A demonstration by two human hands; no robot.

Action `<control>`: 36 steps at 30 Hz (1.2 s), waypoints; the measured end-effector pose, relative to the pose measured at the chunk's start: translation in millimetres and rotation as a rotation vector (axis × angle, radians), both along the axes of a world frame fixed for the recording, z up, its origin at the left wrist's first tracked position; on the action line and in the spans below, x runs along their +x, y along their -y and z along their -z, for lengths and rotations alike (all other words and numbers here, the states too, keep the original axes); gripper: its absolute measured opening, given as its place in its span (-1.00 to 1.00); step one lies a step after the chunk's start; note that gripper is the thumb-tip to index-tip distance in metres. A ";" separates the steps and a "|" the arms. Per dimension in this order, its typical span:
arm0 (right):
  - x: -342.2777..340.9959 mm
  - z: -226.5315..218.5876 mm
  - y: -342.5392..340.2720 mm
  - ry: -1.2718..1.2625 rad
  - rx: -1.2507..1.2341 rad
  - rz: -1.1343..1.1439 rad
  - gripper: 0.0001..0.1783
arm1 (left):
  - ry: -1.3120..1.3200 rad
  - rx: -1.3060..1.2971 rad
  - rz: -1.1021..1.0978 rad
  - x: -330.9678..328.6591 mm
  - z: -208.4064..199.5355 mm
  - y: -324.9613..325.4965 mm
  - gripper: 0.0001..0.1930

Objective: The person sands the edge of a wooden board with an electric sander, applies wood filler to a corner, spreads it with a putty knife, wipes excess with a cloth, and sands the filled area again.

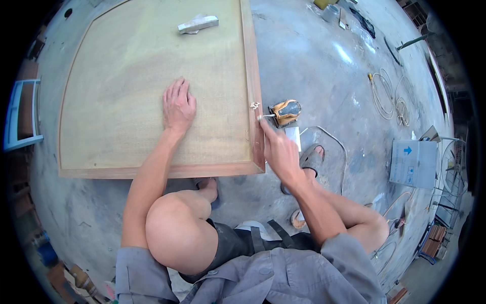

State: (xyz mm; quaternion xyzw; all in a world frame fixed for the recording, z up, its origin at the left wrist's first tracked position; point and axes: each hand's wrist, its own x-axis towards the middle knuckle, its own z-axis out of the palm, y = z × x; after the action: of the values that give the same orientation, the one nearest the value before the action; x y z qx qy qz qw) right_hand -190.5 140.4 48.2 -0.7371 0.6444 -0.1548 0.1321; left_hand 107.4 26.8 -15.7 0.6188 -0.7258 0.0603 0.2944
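A large wooden panel (pixel 131 121) with a pale yellowish face and a reddish-brown wooden border lies in front of me. My left hand (pixel 178 107) rests flat on its face, fingers stretched forward. At the right border, my right hand (pixel 282 154) reaches in with its index finger at the wood and the other fingers curled. A thin pale piece shows by that fingertip; what the fingers hold is too small to make out. Light-coloured crumbs or shavings (pixel 254 105) sit on the border just beyond. Farther up the panel lies a silvery bar-shaped block (pixel 198 24).
An orange-and-grey power sander (pixel 286 112) stands on the floor beside the right border, near a white rectangular piece (pixel 292 138) and a pale cable (pixel 344 157). Coiled hose or cable (pixel 387 96) and a cardboard box (pixel 412 163) are farther right. A blue frame (pixel 20 114) stands left.
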 end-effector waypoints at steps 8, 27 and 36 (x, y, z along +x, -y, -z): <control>4.8 -10.2 -31.0 -0.027 0.112 0.016 -0.54 | 0.032 -0.009 -0.017 8.1 2.4 -0.3 -0.62; -83.8 132.3 -86.9 0.074 0.110 0.173 -0.16 | 0.012 0.011 -0.017 4.9 -3.0 -0.5 -0.63; -65.6 145.3 132.0 0.749 0.602 1.121 0.21 | -0.014 0.011 -0.022 5.9 -6.0 -4.6 -0.63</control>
State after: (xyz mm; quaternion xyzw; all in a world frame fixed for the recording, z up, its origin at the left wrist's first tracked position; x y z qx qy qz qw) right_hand -256.1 8.4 -97.0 -0.1270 0.8507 -0.2566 0.4408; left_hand 113.3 31.4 -9.7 0.6286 -0.7173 0.0552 0.2954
